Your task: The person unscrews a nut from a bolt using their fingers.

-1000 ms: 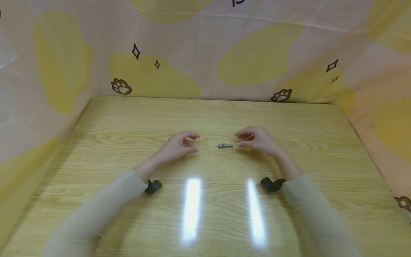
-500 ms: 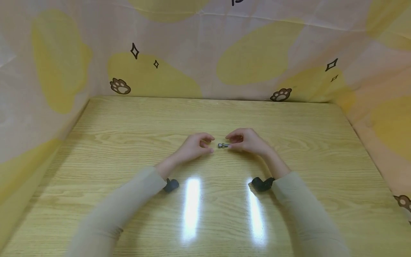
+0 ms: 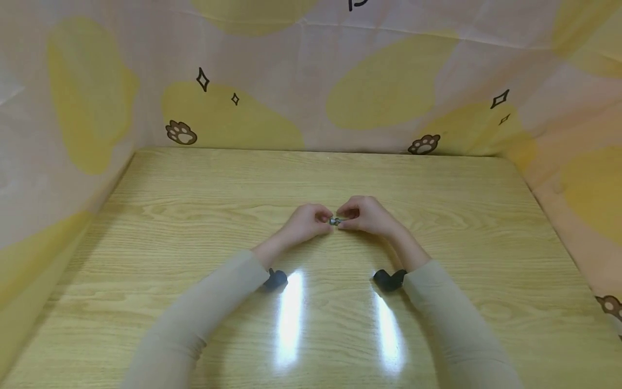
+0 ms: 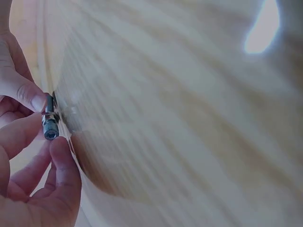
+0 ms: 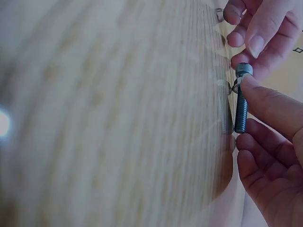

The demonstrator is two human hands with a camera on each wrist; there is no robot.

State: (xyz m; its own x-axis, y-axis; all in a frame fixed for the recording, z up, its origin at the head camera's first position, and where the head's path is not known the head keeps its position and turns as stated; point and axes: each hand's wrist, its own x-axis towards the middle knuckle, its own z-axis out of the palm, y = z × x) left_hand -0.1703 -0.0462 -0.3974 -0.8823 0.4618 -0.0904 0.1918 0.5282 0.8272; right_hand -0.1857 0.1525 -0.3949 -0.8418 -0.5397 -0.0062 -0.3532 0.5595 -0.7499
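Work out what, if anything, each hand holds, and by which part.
A hold cannot be told for certain: the right hand has its thumb at the shank of the bolt, the left hand is near its head.

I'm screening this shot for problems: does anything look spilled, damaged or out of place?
Nothing stands out. The bolt looks straight, with a nut near one end, and no spill shows on the table. Fine thread damage would be too small to tell.
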